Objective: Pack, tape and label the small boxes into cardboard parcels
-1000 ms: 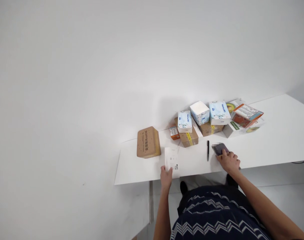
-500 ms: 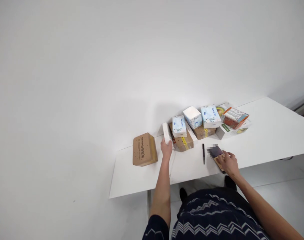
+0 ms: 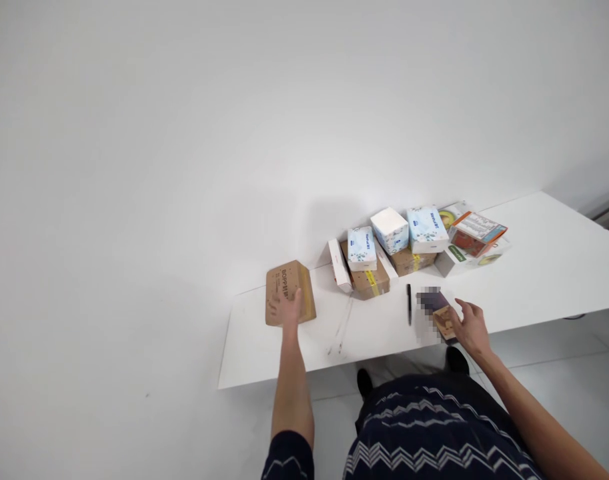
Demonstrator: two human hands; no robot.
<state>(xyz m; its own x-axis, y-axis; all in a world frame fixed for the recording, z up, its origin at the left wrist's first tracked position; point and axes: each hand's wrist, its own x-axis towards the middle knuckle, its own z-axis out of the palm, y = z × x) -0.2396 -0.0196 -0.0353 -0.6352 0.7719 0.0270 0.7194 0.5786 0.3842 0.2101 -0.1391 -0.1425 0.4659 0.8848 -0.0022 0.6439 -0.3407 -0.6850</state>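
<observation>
My left hand [image 3: 291,309] lies flat on the near side of a brown cardboard box [image 3: 288,291] at the left of the white table [image 3: 264,353]. A flat white box [image 3: 339,265] leans on edge against a taped brown box [image 3: 368,282], apart from my left hand. My right hand [image 3: 471,328] rests with its fingers spread at the near table edge, touching a small brown card [image 3: 443,321] beside a dark, blurred-out device [image 3: 430,300]. A black pen [image 3: 409,303] lies just left of that device.
Against the wall stand three white-and-blue tissue packs [image 3: 391,231] on brown boxes, and printed food boxes [image 3: 477,237] to their right. The table's right part [image 3: 559,267] is bare. A thin clear strip [image 3: 340,330] lies near the front edge.
My left hand lifted the flat white box from the front edge, stood it against the taped box, let go and moved left onto the brown box. My right hand stayed by the device.
</observation>
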